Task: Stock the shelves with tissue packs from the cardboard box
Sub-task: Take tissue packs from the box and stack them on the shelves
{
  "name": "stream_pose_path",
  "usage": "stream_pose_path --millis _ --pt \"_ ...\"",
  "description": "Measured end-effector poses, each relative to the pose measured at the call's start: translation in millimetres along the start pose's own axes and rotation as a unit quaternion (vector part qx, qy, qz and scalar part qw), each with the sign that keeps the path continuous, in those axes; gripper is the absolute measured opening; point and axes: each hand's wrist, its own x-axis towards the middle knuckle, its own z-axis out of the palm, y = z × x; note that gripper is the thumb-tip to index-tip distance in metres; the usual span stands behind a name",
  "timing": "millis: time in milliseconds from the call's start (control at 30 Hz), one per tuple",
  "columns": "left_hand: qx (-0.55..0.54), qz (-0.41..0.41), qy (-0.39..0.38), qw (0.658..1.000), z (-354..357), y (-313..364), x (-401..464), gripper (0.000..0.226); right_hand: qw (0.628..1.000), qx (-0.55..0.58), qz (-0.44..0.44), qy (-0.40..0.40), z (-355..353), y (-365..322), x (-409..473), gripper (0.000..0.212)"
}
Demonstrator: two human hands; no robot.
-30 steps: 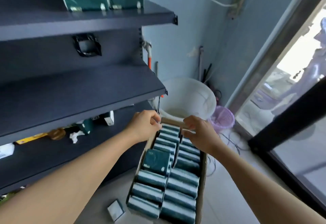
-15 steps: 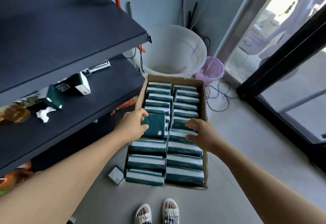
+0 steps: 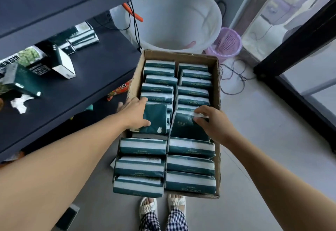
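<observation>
White bucket (image 3: 174, 18) beyond the cardboard box (image 3: 217, 92); my left hand (image 3: 133, 114) grips one tissue pack (image 3: 156, 119), right hand (image 3: 214, 123) pinches another pack (image 3: 187, 129).

Glossy dark-green plastic-wrapped tissue packs (image 3: 190, 163) fill a rough brown cardboard box (image 3: 216, 78) beside matt dark-blue metal shelves (image 3: 101, 78) and a smooth translucent white plastic bucket (image 3: 205, 12).

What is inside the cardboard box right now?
The box holds two columns of green tissue packs on edge. The left hand grips one lifted pack; the right hand pinches another. Anything beneath them is hidden.
</observation>
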Motion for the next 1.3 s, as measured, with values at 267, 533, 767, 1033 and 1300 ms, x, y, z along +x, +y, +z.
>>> stream_pose_path --millis 267,533,767,1033,1300 --pt "-0.082 -0.016 -0.023 0.996 -6 -17 -2 0.074 0.999 -0.014 -0.017 -0.045 2 3 0 0.044" --pt "-0.193 0.005 0.059 0.979 -30 -15 -37 0.009 0.999 -0.023 -0.042 -0.019 -20 -12 1 0.036" --pt "-0.274 0.006 0.144 0.951 -94 -9 -110 0.009 0.995 -0.032 -0.082 0.037 -92 -62 -14 0.036" --pt "-0.382 -0.027 0.229 0.895 -163 -26 -226 0.013 0.982 -0.008 -0.176 0.069 -173 -157 -43 0.028" --pt "-0.369 -0.054 0.371 0.85 -213 -63 -343 0.009 0.954 -0.014 -0.277 0.118 -222 -274 -93 0.021"
